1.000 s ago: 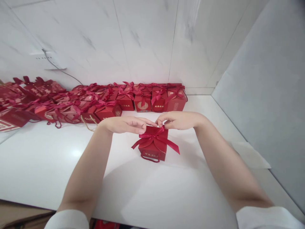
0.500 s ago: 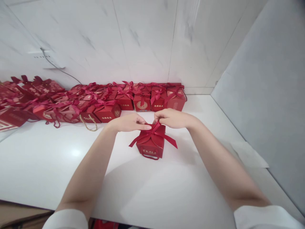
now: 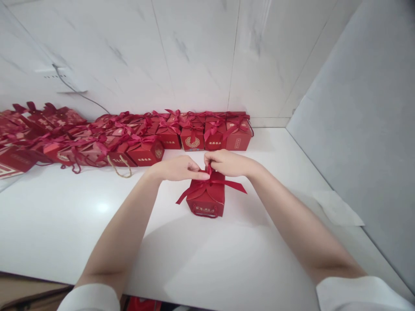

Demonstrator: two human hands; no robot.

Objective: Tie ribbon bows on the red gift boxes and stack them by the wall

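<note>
A small red gift box (image 3: 205, 201) stands on the white table (image 3: 227, 255), its rope handle hanging at the near side. Across its folded top lies a red ribbon (image 3: 236, 186), with one tail out to each side. My left hand (image 3: 181, 168) comes in from the left, its thumb pressed on the ribbon at the middle of the lid. Behind the lid's centre, my right hand (image 3: 228, 163) pinches a raised part of the same ribbon. The left fingertips are partly hidden behind the box.
Many red gift boxes (image 3: 145, 152) with ribbon bows line the back of the table along the marbled wall (image 3: 194, 52). A grey cable (image 3: 81, 94) runs down the wall. A white sheet (image 3: 339, 208) lies at the right, beside a grey panel (image 3: 366, 129).
My right hand has shifted slightly left, drawing the ribbon up toward the lid's centre. My left thumb has moved a little right and down. The right ribbon tail now sits higher and flatter.
</note>
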